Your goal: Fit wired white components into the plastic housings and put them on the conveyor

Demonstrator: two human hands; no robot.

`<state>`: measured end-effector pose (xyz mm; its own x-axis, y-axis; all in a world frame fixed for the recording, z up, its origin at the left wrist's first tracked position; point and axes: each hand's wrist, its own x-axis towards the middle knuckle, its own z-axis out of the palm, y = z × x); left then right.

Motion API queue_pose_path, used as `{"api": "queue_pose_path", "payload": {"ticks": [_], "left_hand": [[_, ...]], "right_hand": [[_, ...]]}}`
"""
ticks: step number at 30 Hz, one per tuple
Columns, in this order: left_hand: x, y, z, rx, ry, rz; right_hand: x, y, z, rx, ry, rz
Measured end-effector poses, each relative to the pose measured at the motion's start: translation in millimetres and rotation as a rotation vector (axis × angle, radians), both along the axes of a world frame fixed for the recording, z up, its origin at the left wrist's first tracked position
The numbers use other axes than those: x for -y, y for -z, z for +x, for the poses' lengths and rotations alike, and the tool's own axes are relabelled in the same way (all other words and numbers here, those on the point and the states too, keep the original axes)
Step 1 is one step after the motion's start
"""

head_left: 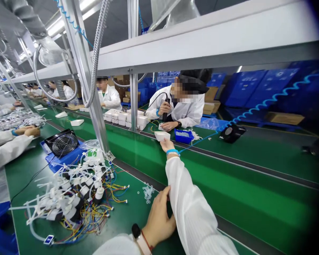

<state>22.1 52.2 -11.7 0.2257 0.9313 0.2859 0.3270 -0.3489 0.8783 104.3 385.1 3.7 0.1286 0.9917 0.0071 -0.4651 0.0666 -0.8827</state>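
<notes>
"While the white box (pixel 162 135) is at the far edge of the green belt (pixel 142 150), what do you have on it?"

"My right hand (pixel 167 144), stretched across, with the grip closed on the box's near end. I can't tell whether the rail bears any of its weight."

"So which step is this?"

"I'd call it a reach at full stretch, moving the box between my side and the far one, though one view won't tell me which way. To my mind, the next move calls for a level wrist and a clear path, since a co-worker's hand (pixel 169 125) lies just beyond and a blue tray (pixel 184 139) stands just beside."

"How does the box look?"

"Shallow, slant-sided and smooth, like moulded plastic. More white boxes (pixel 118 117) are stacked along the far side. The tray looks glossy, filled with small, pale pieces."

"And your left hand (pixel 159 216)?"

"Nothing in its grip: fingers loosely bent, thumb apart, near my right sleeve (pixel 192 198). I can't tell if they touch."

"What's around it?"

"On the dark green tabletop (pixel 126 219), small translucent rings (pixel 148 193) lie scattered just beside it. Farther left there's a tangle of bendy white tubing, stubby black-and-white cylinders (pixel 98 194) and thin coloured wires (pixel 95 214). Behind that, a black fan (pixel 65 142) has a round wire guard."
</notes>
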Motion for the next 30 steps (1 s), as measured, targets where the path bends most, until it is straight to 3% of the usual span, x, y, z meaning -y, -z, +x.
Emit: {"api": "queue_pose_path", "payload": {"ticks": [4,9,15,19,26,30], "left_hand": [[-1,1.0,1,-0.071,0.003,-0.055],[-3,0.4,0,-0.168,0.034,-0.063],[-3,4.1,-1,-0.125,0.074,-0.025],[-5,7.7,0,-0.131,0.069,0.023],[-7,12.4,-9,-0.257,0.132,0.120],[-13,16.3,-2,-0.335,0.161,0.057]], "right_hand": [[-1,10.6,3,-0.013,-0.026,-0.110],[15,15.3,11,-0.013,-0.037,-0.089],[69,-13.1,33,0.076,0.044,0.075],[147,-19.6,62,0.222,0.090,0.207],[333,21.2,115,0.400,0.374,0.138],[407,31.3,117,0.402,0.499,0.042]]}}
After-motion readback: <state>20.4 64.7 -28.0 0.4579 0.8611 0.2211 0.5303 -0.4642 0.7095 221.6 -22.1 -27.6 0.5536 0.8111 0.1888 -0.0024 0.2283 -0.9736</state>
